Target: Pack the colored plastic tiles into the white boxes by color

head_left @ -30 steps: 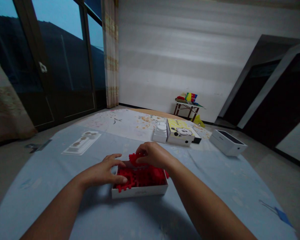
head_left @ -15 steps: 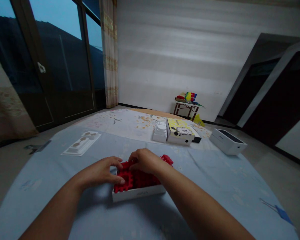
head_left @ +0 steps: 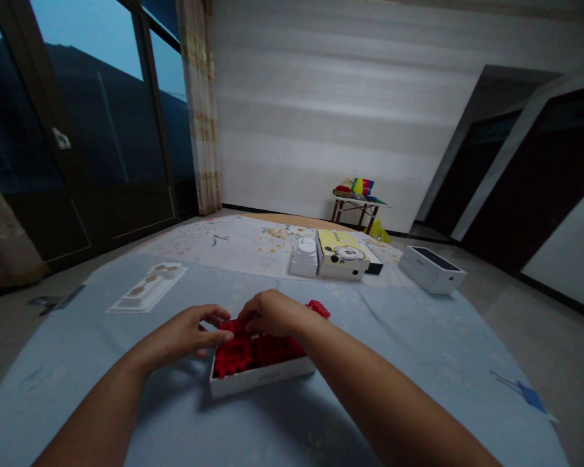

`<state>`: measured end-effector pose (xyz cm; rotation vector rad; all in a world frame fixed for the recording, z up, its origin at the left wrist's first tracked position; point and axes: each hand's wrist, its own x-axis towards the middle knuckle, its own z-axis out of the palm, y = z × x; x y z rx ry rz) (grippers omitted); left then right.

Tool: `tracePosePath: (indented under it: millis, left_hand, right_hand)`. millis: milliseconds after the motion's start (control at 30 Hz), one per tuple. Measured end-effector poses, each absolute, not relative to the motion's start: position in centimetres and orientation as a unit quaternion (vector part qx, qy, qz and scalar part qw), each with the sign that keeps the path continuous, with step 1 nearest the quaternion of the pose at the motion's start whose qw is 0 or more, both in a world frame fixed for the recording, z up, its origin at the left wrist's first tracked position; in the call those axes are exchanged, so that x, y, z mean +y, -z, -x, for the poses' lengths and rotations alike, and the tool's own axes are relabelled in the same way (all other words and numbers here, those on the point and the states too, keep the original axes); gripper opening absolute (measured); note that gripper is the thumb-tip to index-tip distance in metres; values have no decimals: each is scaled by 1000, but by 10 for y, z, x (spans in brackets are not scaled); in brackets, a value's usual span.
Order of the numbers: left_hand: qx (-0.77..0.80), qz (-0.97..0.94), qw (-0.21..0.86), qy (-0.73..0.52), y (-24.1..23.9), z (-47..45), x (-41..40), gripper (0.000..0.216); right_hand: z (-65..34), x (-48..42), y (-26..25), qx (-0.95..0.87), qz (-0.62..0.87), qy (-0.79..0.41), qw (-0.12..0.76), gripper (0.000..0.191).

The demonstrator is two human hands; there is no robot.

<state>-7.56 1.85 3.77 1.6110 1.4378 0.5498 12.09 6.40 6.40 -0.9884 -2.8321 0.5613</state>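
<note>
A shallow white box [head_left: 263, 378] on the table holds several red notched blocks [head_left: 237, 355] with square openings. My left hand [head_left: 199, 329] is at the box's back left corner, thumb and index finger closed about the end of a red block. My right hand [head_left: 271, 312] reaches over the box from the right. Its bent fingers are closed on the same back left block, and the fingertips are partly hidden. Behind my right wrist lies another red piece [head_left: 318, 308], outside the box.
A clear tray [head_left: 148, 288] with round brown pieces lies at left. Farther back stand a small white box [head_left: 304, 256], a yellow cartoon box [head_left: 342, 256] and a larger white box [head_left: 431, 269]. A blue tag [head_left: 531, 395] is near the right edge of the tablecloth [head_left: 394, 350].
My left thumb has moved back from the front left block towards its index finger. My right hand has shifted slightly left along the back of the box. The view has turned a little right.
</note>
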Motion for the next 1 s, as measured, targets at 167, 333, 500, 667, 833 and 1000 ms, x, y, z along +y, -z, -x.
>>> tracePosePath:
  millis: [167, 333, 500, 667, 833, 1000]
  left_hand:
    - [579, -679, 419, -168, -42, 71, 14, 63]
    - [589, -706, 349, -181, -33, 76, 20, 70]
    - [585, -722, 315, -194, -27, 70, 28, 64]
    - [565, -741, 297, -207, -22, 60, 31, 60]
    - [552, -750, 282, -230, -19, 63, 34, 55]
    - [547, -760, 281, -210, -22, 64, 36, 43]
  right_hand:
    - [-144, 75, -66, -908, 340, -200, 140, 40]
    - [-210, 95, -62, -822, 443, -216, 286, 33]
    - [-258, 97, -34, -788, 542, -181, 229, 33]
    - [-264, 94, 1, -789, 557, -175, 192, 43]
    - [-261, 94, 13, -784, 560, -171, 207, 36]
    - [-268, 95, 12, -773, 581, -150, 204, 30]
